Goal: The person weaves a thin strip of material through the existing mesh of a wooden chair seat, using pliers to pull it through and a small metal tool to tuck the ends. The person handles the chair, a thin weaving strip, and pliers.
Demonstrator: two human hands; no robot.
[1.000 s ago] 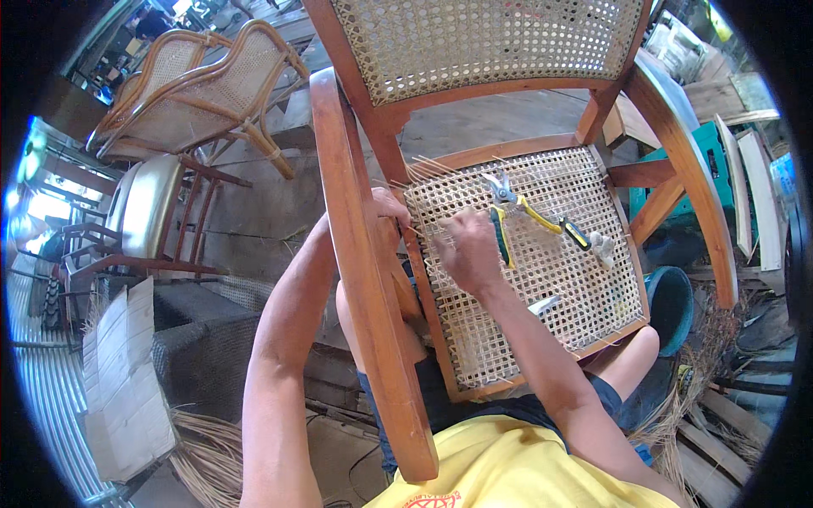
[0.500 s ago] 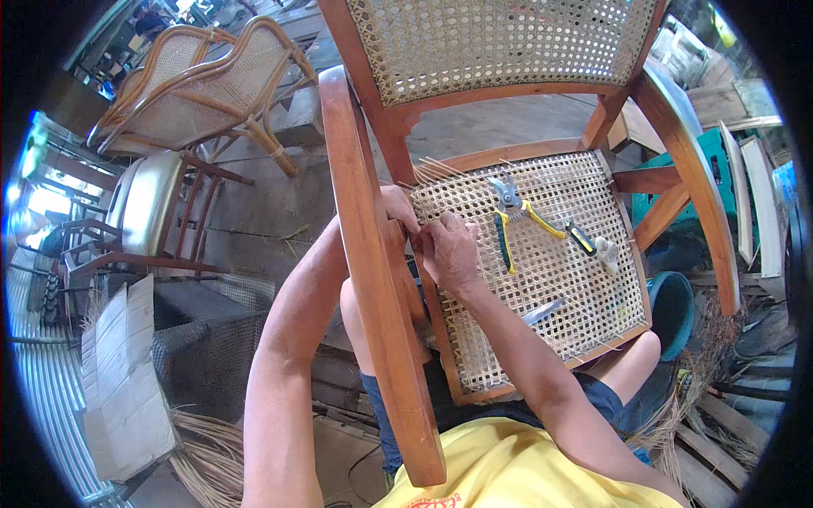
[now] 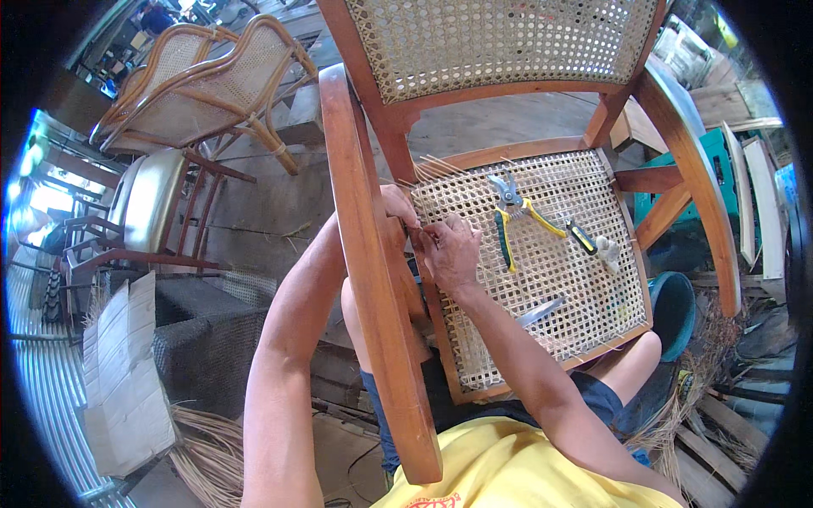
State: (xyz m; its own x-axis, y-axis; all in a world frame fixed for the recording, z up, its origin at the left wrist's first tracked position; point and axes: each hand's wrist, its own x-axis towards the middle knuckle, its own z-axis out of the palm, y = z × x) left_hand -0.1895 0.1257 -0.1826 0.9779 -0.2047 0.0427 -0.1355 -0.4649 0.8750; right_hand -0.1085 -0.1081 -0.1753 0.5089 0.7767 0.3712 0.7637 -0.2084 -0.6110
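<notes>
A wooden armchair with a woven cane seat stands in front of me, its caned backrest at the far side. At the seat's left edge, my left hand reaches from behind the chair's armrest, fingers closed at the frame. My right hand rests on the cane beside it, fingertips pinched together close to the left ones. What they pinch is too small to make out. Pruning shears with yellow and dark green handles, a small yellow-black handled tool and a metal blade lie on the seat.
Loose cane ends stick up along the seat's far left edge. Rattan chairs and a chair with a shiny cushion stand at left, near cardboard and a cane bundle. At right are a teal bucket and wood scraps.
Both hands stay at the same spot on the seat's left edge, with only slight finger movement. The tools lie where they were.
</notes>
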